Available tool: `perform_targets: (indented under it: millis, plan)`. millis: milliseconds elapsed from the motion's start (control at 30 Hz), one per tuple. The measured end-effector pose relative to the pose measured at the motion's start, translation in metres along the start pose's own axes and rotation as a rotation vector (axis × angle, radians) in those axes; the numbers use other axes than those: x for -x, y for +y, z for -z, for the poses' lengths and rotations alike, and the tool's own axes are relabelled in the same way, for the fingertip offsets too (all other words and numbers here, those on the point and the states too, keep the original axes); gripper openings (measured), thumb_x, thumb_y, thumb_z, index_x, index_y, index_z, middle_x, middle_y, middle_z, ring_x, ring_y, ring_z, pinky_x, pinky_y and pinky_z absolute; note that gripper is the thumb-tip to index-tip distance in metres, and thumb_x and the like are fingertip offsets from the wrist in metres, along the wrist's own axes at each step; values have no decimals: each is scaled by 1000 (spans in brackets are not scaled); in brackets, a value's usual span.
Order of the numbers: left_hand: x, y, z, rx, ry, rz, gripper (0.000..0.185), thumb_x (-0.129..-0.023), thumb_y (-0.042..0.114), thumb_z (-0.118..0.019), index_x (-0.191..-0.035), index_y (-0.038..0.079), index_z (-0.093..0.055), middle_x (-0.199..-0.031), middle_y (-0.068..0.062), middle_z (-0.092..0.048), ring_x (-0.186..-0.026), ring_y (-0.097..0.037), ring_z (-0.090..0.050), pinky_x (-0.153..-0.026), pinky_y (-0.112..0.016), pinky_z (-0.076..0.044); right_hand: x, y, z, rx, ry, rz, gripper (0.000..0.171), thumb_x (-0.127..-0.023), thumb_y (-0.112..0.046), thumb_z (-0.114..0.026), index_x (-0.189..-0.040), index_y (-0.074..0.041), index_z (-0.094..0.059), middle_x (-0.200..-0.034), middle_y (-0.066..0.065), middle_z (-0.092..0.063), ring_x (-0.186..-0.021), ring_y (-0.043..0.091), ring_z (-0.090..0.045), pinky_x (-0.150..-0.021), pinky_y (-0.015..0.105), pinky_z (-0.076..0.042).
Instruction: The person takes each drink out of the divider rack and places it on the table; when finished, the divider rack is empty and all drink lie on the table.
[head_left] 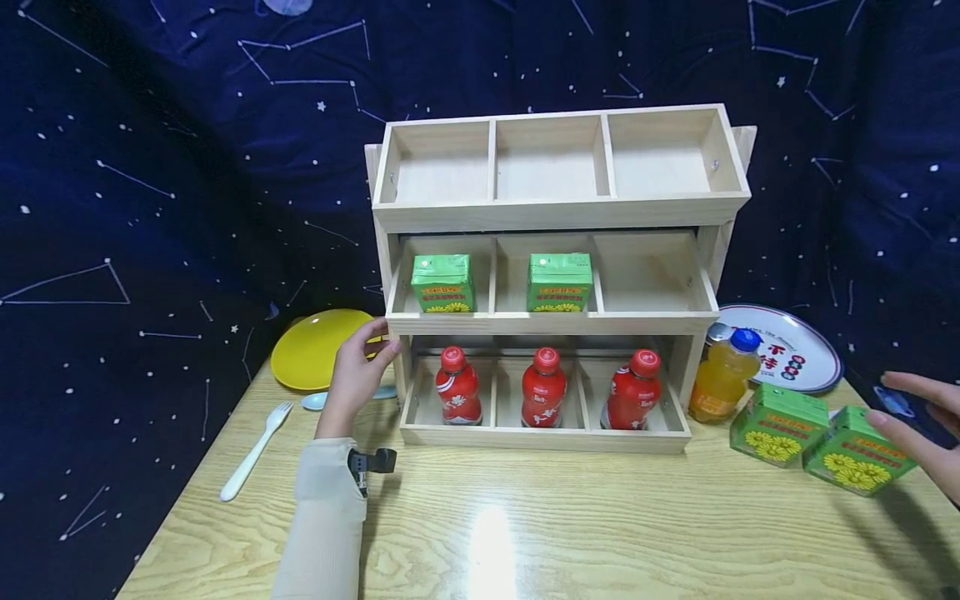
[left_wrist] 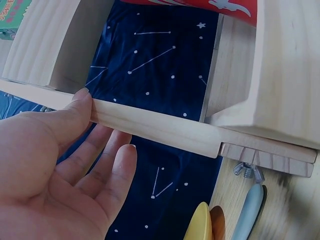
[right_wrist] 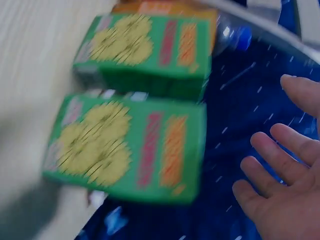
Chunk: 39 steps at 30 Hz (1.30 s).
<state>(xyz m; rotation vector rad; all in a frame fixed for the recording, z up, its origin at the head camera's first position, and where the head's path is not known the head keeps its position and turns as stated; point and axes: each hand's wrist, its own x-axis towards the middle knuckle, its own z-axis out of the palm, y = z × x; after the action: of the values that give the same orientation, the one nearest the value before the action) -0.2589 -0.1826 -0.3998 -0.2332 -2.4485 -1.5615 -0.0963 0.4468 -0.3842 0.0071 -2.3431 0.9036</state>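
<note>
A three-tier wooden rack (head_left: 562, 323) stands on the table. My left hand (head_left: 360, 371) holds its left upright (left_wrist: 155, 127), the thumb on one side and fingertips reaching behind. Green drink cartons (head_left: 444, 283) sit in the left and middle compartments of the middle tier. Three red-capped bottles (head_left: 543, 388) occupy the bottom tier, one per compartment. At the right, my right hand (head_left: 926, 425) is spread beside two more green cartons, the nearer carton (right_wrist: 125, 147) and the farther carton (right_wrist: 145, 52). A gap shows between that hand and the cartons in the right wrist view.
An orange drink bottle (head_left: 723, 375) with a blue cap stands right of the rack, before a white plate (head_left: 798, 346). On the left are a yellow plate (head_left: 315, 350), a white fork (head_left: 257, 450) and a pale blue utensil (head_left: 315, 402). Dark starry cloth (head_left: 187, 208) hangs behind.
</note>
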Motion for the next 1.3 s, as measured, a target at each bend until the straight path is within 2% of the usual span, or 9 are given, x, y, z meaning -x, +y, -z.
perform_targets:
  millis: [167,267,367,533,667,900,1033,1167,1300]
  plan:
    - [0,0,0,-3,2,-4,45,-97,14,-65,-140,13,-54,-133,-12,-57,-116,-33,-59,-93,-43,-54,-8,-40,-10,-55,-82,80,56,-88,7,-68,-141,-6,-53,-125,-34,-46,-122,-16,-36,-97,-1,-27]
    - [0,1,-1,0,3,-11,45,-96,14,-65,-140,12,-54,-133,-12,-58,-115,-33,-59,-93,-43,-54,-10,-64,-17,-24,-166,48,55,-92,-2,-68,-144,-7,-50,-134,-24,-45,-120,-19,-34,-94,-3,-27]
    - [0,1,-1,3,-1,-10,45,-96,13,-65,-140,12,-54,-133,-13,-58,-115,-34,-59,-94,-44,-54,-11,-86,-26,12,-227,7,57,-94,-15,-69,-147,-15,-47,-143,-13,-44,-115,-22,-34,-88,-6,-28]
    - [0,1,-2,-6,-4,13,45,-97,15,-65,-140,14,-54,-133,-11,-58,-117,-33,-59,-94,-44,-54,-27,-125,-54,-164,-234,153,57,-87,3,-73,-140,-9,-54,-136,0,-54,-115,-6,-49,-90,1,-38]
    - [0,0,-2,-10,1,22,46,-97,16,-65,-141,14,-53,-133,-12,-57,-118,-33,-58,-95,-44,-53,-43,-155,-81,-282,-248,267,57,-82,12,-73,-135,-3,-57,-131,9,-57,-116,4,-54,-96,8,-42]
    - [1,3,0,-7,3,26,47,-97,16,-65,-142,14,-52,-134,-12,-56,-118,-33,-58,-95,-44,-53,-71,-196,-120,-353,-298,282,55,-87,1,-73,-138,-8,-55,-136,7,-55,-122,12,-53,-97,15,-46]
    - [1,4,1,2,0,24,46,-96,14,-65,-141,13,-53,-134,-13,-57,-118,-34,-58,-95,-44,-53,-88,-214,-139,-354,-313,300,58,-87,-4,-75,-141,-7,-52,-138,8,-53,-126,24,-50,-101,31,-48]
    - [0,3,1,5,0,21,46,-96,14,-65,-141,12,-53,-134,-14,-56,-118,-34,-58,-96,-44,-53,-102,-229,-157,-339,-342,314,64,-88,-11,-76,-145,-8,-46,-140,9,-50,-123,26,-51,-100,46,-49]
    - [0,1,0,10,1,11,46,-96,14,-66,-141,11,-53,-133,-14,-57,-117,-35,-59,-95,-44,-53,-109,-239,-172,-303,-376,302,67,-89,-17,-76,-146,-7,-44,-132,10,-52,-108,23,-57,-88,41,-55]
